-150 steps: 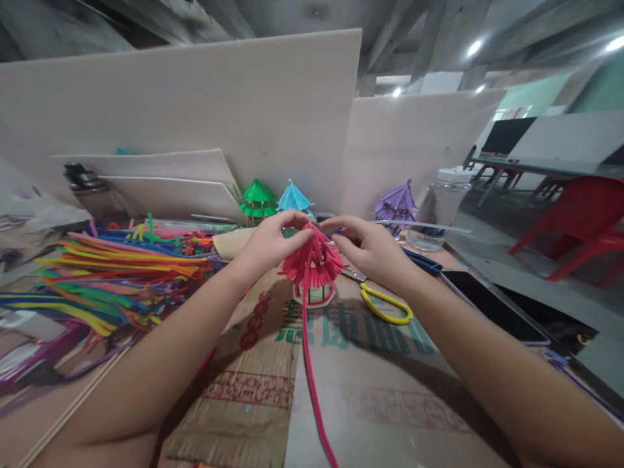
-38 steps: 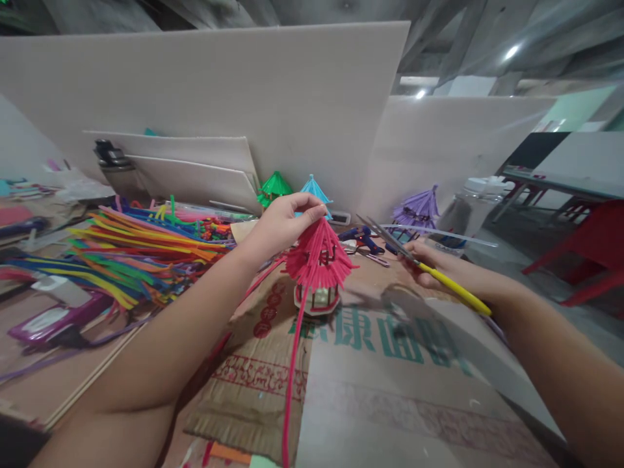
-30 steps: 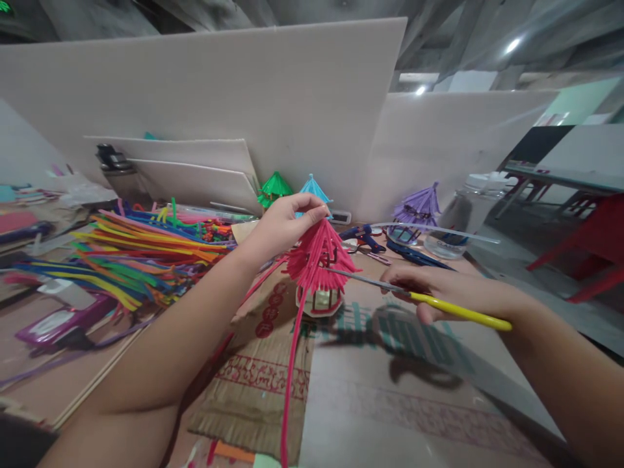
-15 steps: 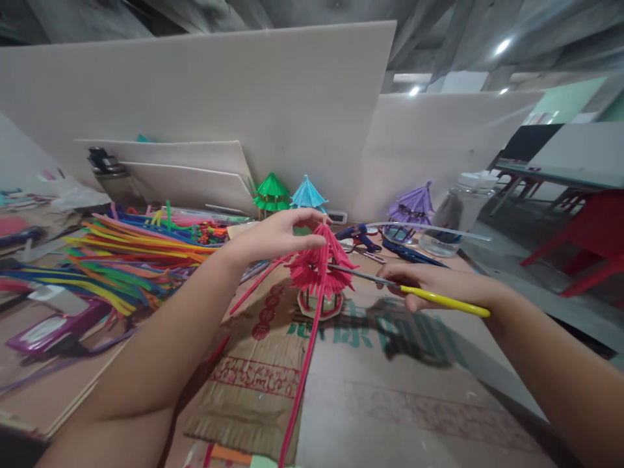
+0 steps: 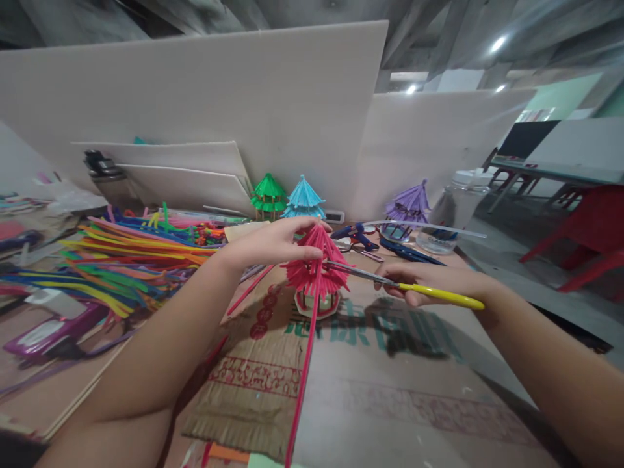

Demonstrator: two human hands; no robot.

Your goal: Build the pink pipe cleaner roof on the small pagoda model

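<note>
A small pavilion model (image 5: 316,286) with a two-tiered roof of red fuzzy strips stands on the cardboard in the middle. My left hand (image 5: 273,244) closes over its upper roof from the left, thumb in front and the other fingers partly hidden behind the peak. One long red strip (image 5: 306,364) hangs from the roof toward me. From the right, my right hand (image 5: 414,279) grips yellow-handled scissors (image 5: 439,294). Their slightly parted metal blades reach the strip between the two roof tiers; whether they touch it I cannot tell.
Colourful fuzzy strips (image 5: 141,247) pile up at left, near a purple device (image 5: 53,331). Behind stand green (image 5: 269,195), blue (image 5: 303,195) and purple (image 5: 407,205) pavilion models. A blue glue gun (image 5: 355,237) and a clear jar (image 5: 451,208) are at back right.
The scissor blades have parted a little and reach slightly farther left, to the hanging strip. My left hand stays on the roof peak. The view has shifted slightly.
</note>
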